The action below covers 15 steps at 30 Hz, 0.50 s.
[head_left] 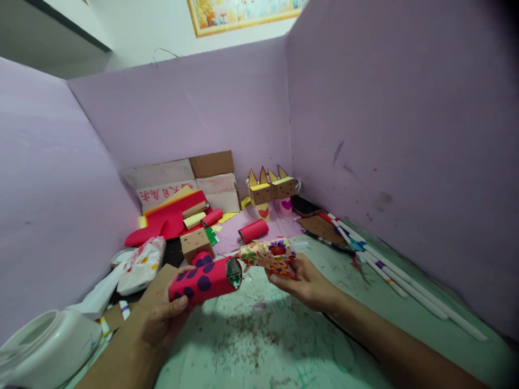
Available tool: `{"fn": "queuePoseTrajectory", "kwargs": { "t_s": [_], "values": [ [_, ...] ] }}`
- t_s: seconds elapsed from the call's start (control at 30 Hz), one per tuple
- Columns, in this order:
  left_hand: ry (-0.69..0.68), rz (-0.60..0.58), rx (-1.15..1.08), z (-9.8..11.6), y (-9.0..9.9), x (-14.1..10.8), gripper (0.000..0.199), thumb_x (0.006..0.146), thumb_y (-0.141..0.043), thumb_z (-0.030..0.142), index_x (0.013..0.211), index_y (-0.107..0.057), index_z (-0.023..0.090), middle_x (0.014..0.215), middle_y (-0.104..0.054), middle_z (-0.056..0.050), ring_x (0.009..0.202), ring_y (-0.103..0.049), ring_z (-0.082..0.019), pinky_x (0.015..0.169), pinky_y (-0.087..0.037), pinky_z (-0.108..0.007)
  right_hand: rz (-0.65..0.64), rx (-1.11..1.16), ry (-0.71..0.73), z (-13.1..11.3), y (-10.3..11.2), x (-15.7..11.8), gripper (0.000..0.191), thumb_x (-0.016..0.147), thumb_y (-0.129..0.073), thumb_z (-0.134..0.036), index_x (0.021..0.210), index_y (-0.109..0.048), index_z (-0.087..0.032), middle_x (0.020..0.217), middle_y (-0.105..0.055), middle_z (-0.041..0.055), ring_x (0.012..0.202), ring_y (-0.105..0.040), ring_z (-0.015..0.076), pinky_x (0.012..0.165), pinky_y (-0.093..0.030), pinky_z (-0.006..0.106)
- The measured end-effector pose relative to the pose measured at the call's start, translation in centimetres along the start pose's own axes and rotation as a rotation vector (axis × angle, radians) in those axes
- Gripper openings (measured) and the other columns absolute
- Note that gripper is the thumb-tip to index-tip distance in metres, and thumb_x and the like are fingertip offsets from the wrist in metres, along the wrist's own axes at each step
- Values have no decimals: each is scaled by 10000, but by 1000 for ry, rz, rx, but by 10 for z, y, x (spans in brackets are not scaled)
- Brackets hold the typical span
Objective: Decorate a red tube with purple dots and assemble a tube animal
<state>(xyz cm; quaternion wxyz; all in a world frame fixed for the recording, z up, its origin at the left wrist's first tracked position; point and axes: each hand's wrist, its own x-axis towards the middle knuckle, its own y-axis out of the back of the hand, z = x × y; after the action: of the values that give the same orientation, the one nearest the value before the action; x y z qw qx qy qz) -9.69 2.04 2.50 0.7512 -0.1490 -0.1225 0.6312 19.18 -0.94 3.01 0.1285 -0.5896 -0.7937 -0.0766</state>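
Observation:
My left hand (170, 316) is wrapped round a red cardboard tube (198, 283) with dark purple spots, tilted so its open right end faces the tool. In my right hand (310, 283) is a flower-patterned glue gun (265, 253), gripped by its handle. Its nozzle is close to the tube's open end; I cannot tell whether they touch. Just behind the tube stands a small cardboard box head (196, 243) with a drawn face, on a red base. A plain red tube (253, 231) lies beyond the glue gun.
Two cardboard cat figures (259, 193) stand at the back. Red paper (184, 216), rolled tubes and a folded carton (214, 186) lie back left. Tissues (141, 265) and a white container (52, 346) sit left. White sticks (405, 286) and a phone (305, 206) lie right. Lilac panels enclose the table.

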Motion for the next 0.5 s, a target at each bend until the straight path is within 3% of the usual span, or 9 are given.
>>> {"fn": "queuePoseTrajectory", "kwargs": {
  "t_s": [0.5],
  "values": [
    [17, -17, 34, -1, 6, 1, 580, 470, -904, 242, 1010, -698, 195, 905, -706, -65, 706, -670, -212, 607, -554, -275, 1, -15, 19, -2, -2, -2, 322, 743, -724, -428, 779, -500, -199, 650, -398, -49, 581, -324, 101, 543, -303, 251]
  ]
}}
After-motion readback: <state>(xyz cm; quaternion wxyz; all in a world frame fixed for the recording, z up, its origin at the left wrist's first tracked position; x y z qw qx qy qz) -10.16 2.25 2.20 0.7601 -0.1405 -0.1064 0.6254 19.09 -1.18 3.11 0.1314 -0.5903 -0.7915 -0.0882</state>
